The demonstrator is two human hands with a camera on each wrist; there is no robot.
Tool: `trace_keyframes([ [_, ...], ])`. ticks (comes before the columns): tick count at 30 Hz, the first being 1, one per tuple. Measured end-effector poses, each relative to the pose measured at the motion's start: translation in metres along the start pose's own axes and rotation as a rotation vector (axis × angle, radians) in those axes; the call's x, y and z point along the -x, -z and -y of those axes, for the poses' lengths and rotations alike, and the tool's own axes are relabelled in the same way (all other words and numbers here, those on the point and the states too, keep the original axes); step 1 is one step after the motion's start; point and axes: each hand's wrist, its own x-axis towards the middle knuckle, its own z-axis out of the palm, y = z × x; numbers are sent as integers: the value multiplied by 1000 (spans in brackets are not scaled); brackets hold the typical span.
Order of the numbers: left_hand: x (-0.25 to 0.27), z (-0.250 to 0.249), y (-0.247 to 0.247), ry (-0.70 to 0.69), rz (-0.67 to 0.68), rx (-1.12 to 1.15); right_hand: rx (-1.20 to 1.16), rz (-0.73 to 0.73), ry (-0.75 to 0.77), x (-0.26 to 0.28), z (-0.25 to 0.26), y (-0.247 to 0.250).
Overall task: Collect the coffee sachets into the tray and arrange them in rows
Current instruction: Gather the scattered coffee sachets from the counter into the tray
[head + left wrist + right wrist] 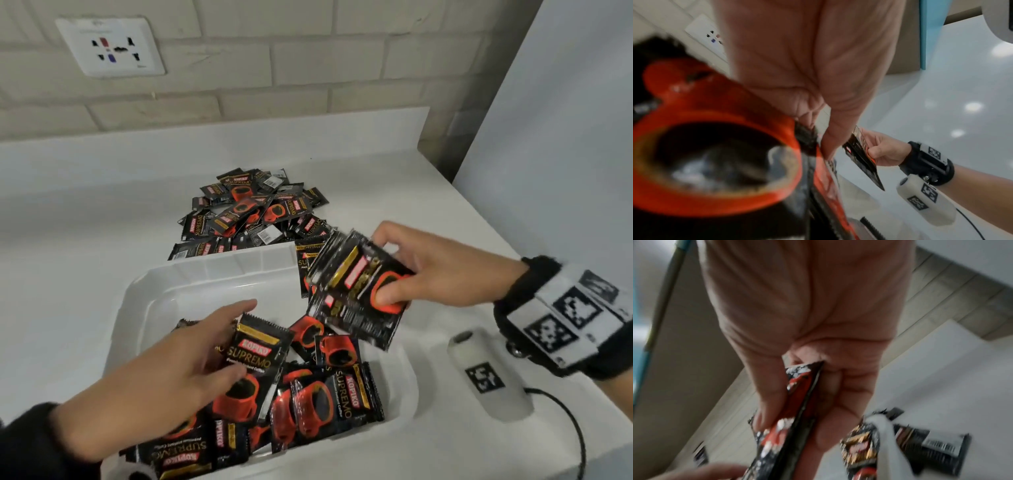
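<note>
Collecting is under way; arranging has not begun, as I read it. White counter (102, 212), smooth and matte, backed by pale brick-pattern tile. On it near me sits the white tray (219, 267), a rigid shallow rectangle with rounded corners and a ribbed far wall. Inside it a loose jumble of sachets (325, 401) lies at all angles, overlapping, no rows yet. Beyond the tray's far edge a heap of sachets (246, 212) waits on the counter: flat, glossy black foil, serrated ends, red cup print.

My right hand (442, 270) hovers over the tray's right edge, grip clamped on a small stack (356, 291), thumb on the red cup. My left hand (161, 373) is in the tray, fingers curled round one upright-facing sachet (255, 366).

Next move, I judge: release the stack into the tray, then reach back for the heap. Slick foil will slide; a thin stack may fan out.
</note>
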Motion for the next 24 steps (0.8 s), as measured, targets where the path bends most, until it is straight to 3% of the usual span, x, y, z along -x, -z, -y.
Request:
trace_keyframes([
  [3,2,-5,-5,31,67,-163,168,174,-75,6,3,-25],
  [8,6,-9,-7,30,84,-271,453,285,-93,5,-2,-52],
  [16,10,-1,-9,-132,-14,-281,540,215,-11,2,9,-52],
  [21,14,0,-12,-213,2,-395,711,289,-87,4,6,-67],
  [24,17,0,-4,-226,1,-390,752,170,-75,5,10,-63],
])
